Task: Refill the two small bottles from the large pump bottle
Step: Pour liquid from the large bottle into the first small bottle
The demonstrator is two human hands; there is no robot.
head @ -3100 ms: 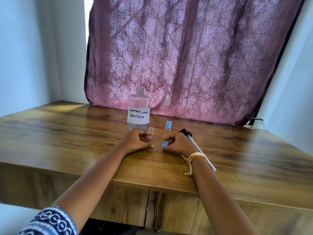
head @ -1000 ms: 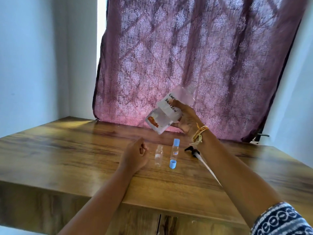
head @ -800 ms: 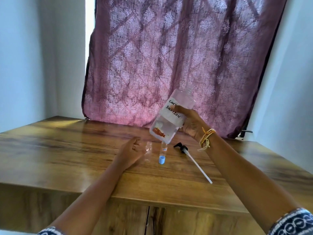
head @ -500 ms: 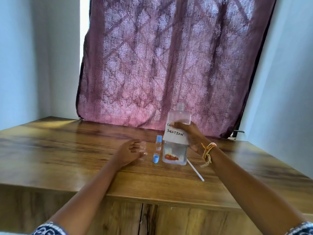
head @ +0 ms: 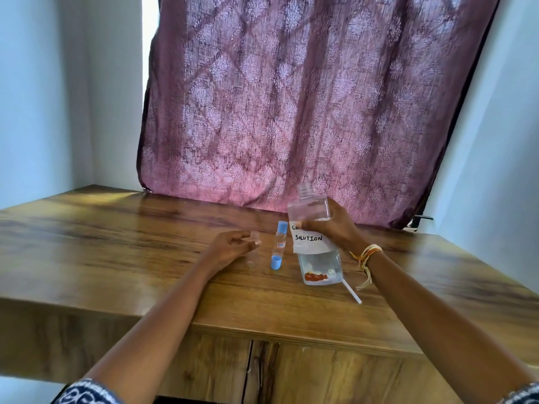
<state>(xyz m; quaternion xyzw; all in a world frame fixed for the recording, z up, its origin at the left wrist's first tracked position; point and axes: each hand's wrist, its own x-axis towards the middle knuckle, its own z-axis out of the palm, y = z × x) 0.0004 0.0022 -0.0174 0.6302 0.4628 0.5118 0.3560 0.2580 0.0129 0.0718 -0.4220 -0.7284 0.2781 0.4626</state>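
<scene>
A: And down it comes! The large clear square bottle with the handwritten white label [head: 313,237], tipped in the air a second ago, is back upright on the wooden desk [head: 116,243], pump out, neck open.

B: The right hand [head: 332,227] hasn't let go, though. Its grip is wrapped round the bottle's shoulder, fingers across the label.

A: And the left hand [head: 230,247]?

B: Same spot as before, pinching the small uncapped clear bottle [head: 253,249], which stands on the desk just left of the small clear bottle with the blue cap [head: 280,240]. A loose blue cap [head: 276,263] sits in front of that one.

A: So did anything actually pour?

B: Can't tell the level in the small bottle. I'd judge the big one was only repositioned closer, just right of the small pair.

A: The white pump tube [head: 351,293] pokes out behind it, unused.

B: Both refills look still to come.
</scene>
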